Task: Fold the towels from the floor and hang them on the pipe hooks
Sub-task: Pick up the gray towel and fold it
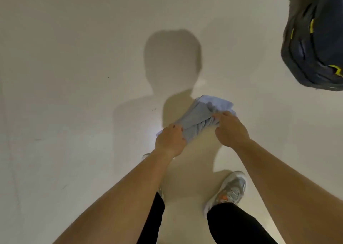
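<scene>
Fold step: left grip (169, 140) and right grip (232, 128) both pinch the bunched towel (196, 114) between them, off the floor (74, 95). Next: pull flat, match corners, fold.

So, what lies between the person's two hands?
In the head view, a bunched pale blue cloth towel spans the gap, gripped by the left hand and right hand.

Dim, yellowish light comes from behind the person — a soft-edged head-and-shoulders shadow (172, 58) lies on the floor (74, 76) beyond the left hand (169, 141) and right hand (232, 130). A pale glow sits just beside the left hand. The towel (196, 119) washes out at its far edge. Detail is smeary throughout — the wide lens stretches the forearms (120, 197) toward the lower corners.
</scene>
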